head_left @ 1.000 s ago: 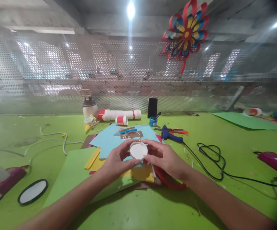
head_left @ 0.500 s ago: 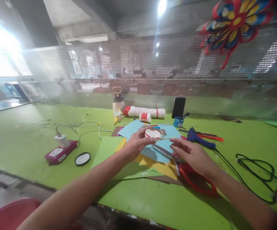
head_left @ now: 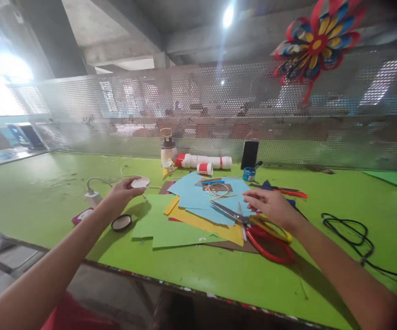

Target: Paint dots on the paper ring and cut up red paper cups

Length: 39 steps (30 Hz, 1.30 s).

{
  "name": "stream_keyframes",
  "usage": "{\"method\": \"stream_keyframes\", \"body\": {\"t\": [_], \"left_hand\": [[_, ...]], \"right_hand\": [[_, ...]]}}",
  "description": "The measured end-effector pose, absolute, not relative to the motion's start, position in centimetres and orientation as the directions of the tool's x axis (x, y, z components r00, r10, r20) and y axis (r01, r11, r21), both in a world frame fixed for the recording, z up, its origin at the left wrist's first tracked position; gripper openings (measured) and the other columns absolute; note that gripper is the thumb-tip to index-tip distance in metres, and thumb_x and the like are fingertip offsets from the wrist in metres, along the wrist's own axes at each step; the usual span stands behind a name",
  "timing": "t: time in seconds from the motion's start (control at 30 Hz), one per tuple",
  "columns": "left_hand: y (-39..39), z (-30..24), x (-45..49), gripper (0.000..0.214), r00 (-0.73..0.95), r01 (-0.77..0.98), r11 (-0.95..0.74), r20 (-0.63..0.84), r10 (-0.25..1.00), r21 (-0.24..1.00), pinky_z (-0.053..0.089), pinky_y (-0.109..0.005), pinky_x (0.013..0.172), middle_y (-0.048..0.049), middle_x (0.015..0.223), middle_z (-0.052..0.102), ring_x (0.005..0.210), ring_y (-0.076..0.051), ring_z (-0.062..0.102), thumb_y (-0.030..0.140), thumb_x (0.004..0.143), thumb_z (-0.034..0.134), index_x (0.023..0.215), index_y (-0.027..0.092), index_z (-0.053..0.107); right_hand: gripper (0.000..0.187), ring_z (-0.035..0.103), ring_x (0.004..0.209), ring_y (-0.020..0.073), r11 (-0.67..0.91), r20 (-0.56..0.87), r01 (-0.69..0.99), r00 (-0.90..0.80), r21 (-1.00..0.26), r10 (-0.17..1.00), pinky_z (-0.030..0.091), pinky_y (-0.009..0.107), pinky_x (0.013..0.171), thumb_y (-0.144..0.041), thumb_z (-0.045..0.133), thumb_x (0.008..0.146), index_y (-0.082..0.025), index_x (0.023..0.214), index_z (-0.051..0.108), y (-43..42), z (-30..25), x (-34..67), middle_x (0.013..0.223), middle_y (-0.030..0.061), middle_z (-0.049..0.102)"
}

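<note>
My left hand (head_left: 124, 195) pinches a thin round white disc (head_left: 140, 183) at its edge, held above the table left of the paper stack. My right hand (head_left: 269, 207) hovers over the scissors (head_left: 231, 213) with thumb and fingers drawn together; whatever they hold, if anything, cannot be made out. Those scissors lie with blades partly spread, one handle red and the other yellow. Left of its fingertips, a thin yellow strip (head_left: 224, 197) crosses the light blue paper (head_left: 198, 201). Just below my left hand sits a round black-rimmed lid (head_left: 121, 223).
Green paper (head_left: 181, 233) and yellow paper (head_left: 215, 224) overlap mid-table. Farther back stand a bottle (head_left: 168, 149), a red-and-white tube (head_left: 203, 161), a blue jar (head_left: 249, 174) and a dark phone-like slab (head_left: 250, 154). A black cable (head_left: 350, 229) coils at right; a plugged-in charger (head_left: 93, 198) is at left.
My left hand has moved left with the white disc, away from the paper stack and my right hand. My right hand shifted little, and the scissors show more fully.
</note>
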<state>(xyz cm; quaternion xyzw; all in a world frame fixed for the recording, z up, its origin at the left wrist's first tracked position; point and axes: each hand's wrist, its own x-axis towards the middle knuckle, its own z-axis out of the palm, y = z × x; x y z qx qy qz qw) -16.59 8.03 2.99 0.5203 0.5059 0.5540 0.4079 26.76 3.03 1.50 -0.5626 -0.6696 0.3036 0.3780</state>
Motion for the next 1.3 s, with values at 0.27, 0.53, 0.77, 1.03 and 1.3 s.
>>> {"method": "stream_keyframes", "body": {"t": [0.27,0.53,0.77,1.03,1.3], "left_hand": [[9.2,2.1,-14.5,0.062,-0.087,0.097,-0.171,0.179,0.98,0.981,0.052,-0.036,0.085,-0.0082,0.098,0.074,0.088,-0.023,0.068,0.03,0.052,0.092,0.107,0.016,0.069],[9.8,3.5,-14.6,0.053,-0.119,0.053,-0.197,0.202,0.972,0.979,0.053,-0.041,0.095,-0.0135,0.119,0.07,0.111,-0.029,0.064,0.039,0.058,0.088,0.1,0.017,0.067],[7.5,3.4,-10.9,0.07,-0.003,0.094,-0.15,0.151,0.988,0.984,0.044,-0.047,0.106,-0.0084,0.106,0.074,0.11,-0.03,0.064,0.035,0.052,0.092,0.114,0.017,0.064],[4.4,4.0,-2.4,0.04,0.46,-0.077,0.202,-0.145,0.876,0.976,0.057,-0.032,0.079,-0.0157,0.093,0.077,0.088,-0.024,0.074,0.047,0.085,0.063,0.099,0.01,0.07],[5.2,4.0,3.5,0.046,0.605,0.027,0.432,-0.359,0.711,0.901,0.057,-0.023,0.061,-0.012,0.069,0.074,0.065,-0.018,0.073,0.045,0.095,0.045,0.09,0.006,0.07]], "right_hand": [[0.028,0.067,0.093,0.0198,0.117,0.097,0.607,-0.066,-0.786,0.993,0.058,0.04,0.08,-0.033,0.061,0.096,-0.015,0.117,0.062,4.9,0.7,29.5,0.113,0.007,0.066],[0.029,0.067,0.096,0.0207,0.113,0.129,0.603,-0.017,-0.79,0.991,0.057,0.041,0.082,-0.034,0.061,0.096,-0.016,0.119,0.061,5.0,1.3,30.8,0.116,0.0077,0.066],[0.026,0.067,0.092,0.0197,0.169,0.161,0.611,-0.068,-0.774,0.985,0.057,0.039,0.079,-0.034,0.061,0.096,-0.015,0.114,0.063,5.1,1.0,30.5,0.111,0.0062,0.067],[0.036,0.065,0.088,0.0168,0.428,0.382,0.514,-0.199,-0.743,0.903,0.056,0.036,0.084,-0.032,0.064,0.091,-0.02,0.125,0.061,0.6,2.8,24.7,0.114,0.0069,0.066],[0.039,0.066,0.089,0.0191,0.475,0.419,0.468,-0.225,-0.745,0.879,0.056,0.033,0.076,-0.03,0.059,0.09,-0.015,0.126,0.061,-0.6,2.7,22.3,0.106,0.0102,0.07]]}}
